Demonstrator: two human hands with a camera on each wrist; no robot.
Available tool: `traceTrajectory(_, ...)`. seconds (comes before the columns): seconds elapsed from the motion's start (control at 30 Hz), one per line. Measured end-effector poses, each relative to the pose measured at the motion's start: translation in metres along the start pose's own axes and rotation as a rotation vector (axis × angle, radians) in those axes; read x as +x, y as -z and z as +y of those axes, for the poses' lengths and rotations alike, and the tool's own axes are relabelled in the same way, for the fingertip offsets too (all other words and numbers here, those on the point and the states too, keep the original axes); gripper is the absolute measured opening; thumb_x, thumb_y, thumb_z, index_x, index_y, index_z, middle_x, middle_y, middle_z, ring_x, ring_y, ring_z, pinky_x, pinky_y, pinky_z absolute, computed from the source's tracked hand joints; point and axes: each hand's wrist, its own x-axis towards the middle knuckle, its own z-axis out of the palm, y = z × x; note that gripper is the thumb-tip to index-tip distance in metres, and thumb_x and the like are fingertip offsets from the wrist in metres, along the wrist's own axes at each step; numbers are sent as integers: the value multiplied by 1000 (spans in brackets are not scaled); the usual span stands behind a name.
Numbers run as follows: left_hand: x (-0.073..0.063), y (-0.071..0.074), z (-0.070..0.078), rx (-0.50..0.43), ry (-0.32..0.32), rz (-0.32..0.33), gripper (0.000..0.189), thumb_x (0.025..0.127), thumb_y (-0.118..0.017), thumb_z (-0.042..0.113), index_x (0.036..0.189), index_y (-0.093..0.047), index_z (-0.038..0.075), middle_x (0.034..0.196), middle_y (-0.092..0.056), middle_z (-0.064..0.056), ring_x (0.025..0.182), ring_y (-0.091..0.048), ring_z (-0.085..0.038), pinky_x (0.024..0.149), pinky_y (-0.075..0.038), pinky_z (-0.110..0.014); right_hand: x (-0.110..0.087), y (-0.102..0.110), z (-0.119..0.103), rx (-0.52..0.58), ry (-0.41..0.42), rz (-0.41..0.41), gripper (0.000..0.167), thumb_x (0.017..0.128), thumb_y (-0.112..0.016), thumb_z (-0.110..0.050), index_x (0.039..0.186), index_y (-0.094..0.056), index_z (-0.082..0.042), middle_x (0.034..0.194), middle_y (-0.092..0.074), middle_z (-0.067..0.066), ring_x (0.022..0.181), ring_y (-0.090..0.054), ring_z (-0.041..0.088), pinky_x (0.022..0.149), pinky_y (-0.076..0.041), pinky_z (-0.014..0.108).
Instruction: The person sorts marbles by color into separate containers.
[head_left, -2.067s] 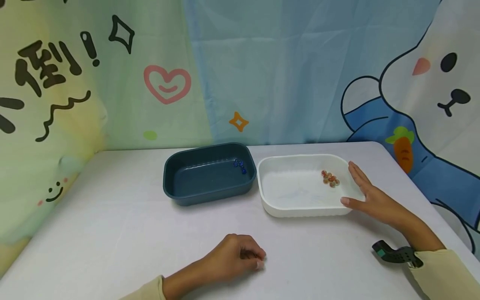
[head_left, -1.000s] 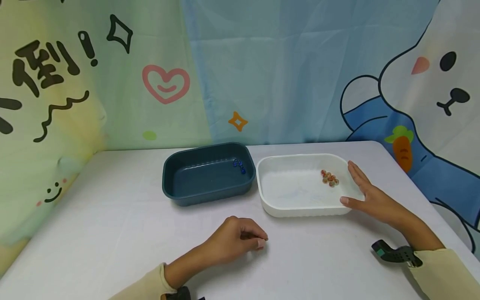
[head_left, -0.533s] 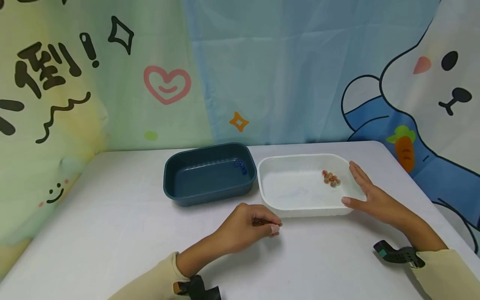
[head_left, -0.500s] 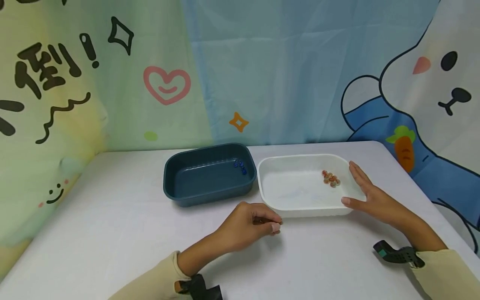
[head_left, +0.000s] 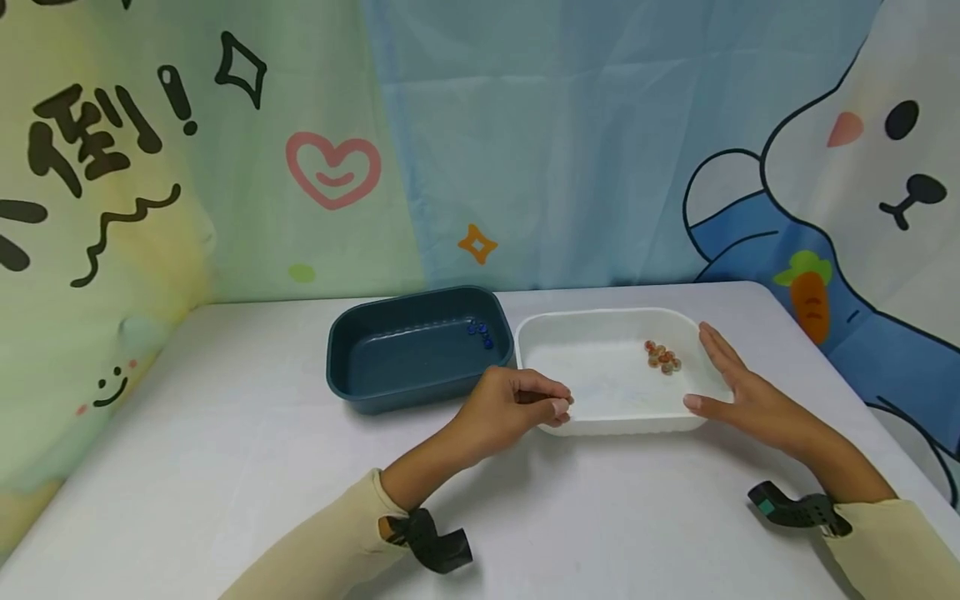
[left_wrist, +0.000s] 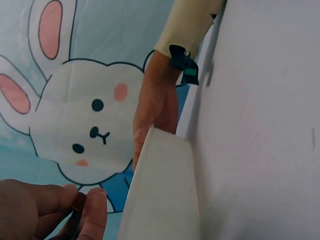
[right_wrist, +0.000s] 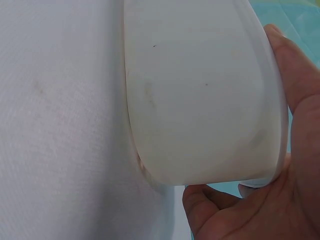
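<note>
My left hand [head_left: 498, 412] pinches a small, dark reddish-brown bead-like piece [left_wrist: 79, 200] between thumb and fingertips. It is above the near left corner of a white rectangular tray [head_left: 630, 426]. Around the tray's right end, my right hand [head_left: 750, 408] holds on, thumb at the near rim and fingers along the far part of that end. Several orange-amber glassy beads [head_left: 662, 357] lie in a cluster on the tray's right half. The left fingers cover most of the pinched piece, so its exact shape is hidden.
A dark blue tray [head_left: 405, 393] stands left of the white one, nearly touching it. Several small blue beads [head_left: 481, 333] lie at its right end. Both trays rest on a white-covered table [head_left: 225, 467], with a printed cloth [head_left: 585, 167] hanging behind.
My left hand has moved forward and right, from the table in front to the white tray's near left corner, fingertips still pinched. My right hand stays at the tray's right end.
</note>
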Motion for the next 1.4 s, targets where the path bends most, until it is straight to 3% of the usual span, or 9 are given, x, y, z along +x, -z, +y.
traceTrajectory(0.13, 8, 3, 0, -16, 49, 34, 15, 91, -65, -1, 104, -71, -7, 100, -69, -23, 84, -71, -24, 79, -55, -29, 0, 0, 1, 6, -4, 4, 103, 90, -68, -37, 154, 12, -26, 160, 20, 5, 141, 8, 50, 84, -23, 80)
traceTrajectory(0.27, 15, 5, -4, -38, 91, 57, 15, 91, -65, -1, 103, -71, -7, 102, -69, -24, 83, -71, -22, 79, -55, -29, 0, 0, 1, 15, -6, 4, 103, 90, -68, -36, 155, 12, -26, 160, 19, 6, 141, 8, 50, 83, -22, 80)
traceTrajectory(0.67, 25, 10, -9, -88, 147, 82, 18, 92, -65, 1, 106, -69, -9, 104, -68, -24, 85, -71, -22, 81, -54, -30, 1, -1, 1, 52, 19, 6, 101, 91, -68, -33, 153, 11, -31, 158, 22, -6, 143, 15, 41, 85, -18, 81)
traceTrajectory(1.1, 39, 11, -13, -91, 156, 91, 17, 92, -66, 2, 105, -69, -9, 102, -69, -23, 85, -71, -23, 80, -55, -32, 0, -1, 2, 43, 25, 6, 102, 90, -69, -34, 155, 10, -28, 159, 20, -1, 143, 12, 44, 85, -18, 81)
traceTrajectory(1.27, 49, 11, -13, -105, 188, 121, 15, 92, -66, 0, 104, -70, -8, 104, -67, -26, 83, -71, -21, 84, -54, -39, 2, -2, 2, 49, 20, 4, 101, 90, -68, -34, 155, 9, -26, 159, 21, -1, 143, 12, 44, 85, -18, 81)
traceTrajectory(1.4, 56, 12, -13, -103, 212, 140, 15, 92, -66, 0, 104, -70, -8, 104, -67, -26, 82, -71, -20, 83, -54, -38, 2, -1, 2, 43, 18, 4, 101, 91, -68, -34, 155, 10, -26, 159, 21, -1, 143, 13, 44, 85, -18, 81)
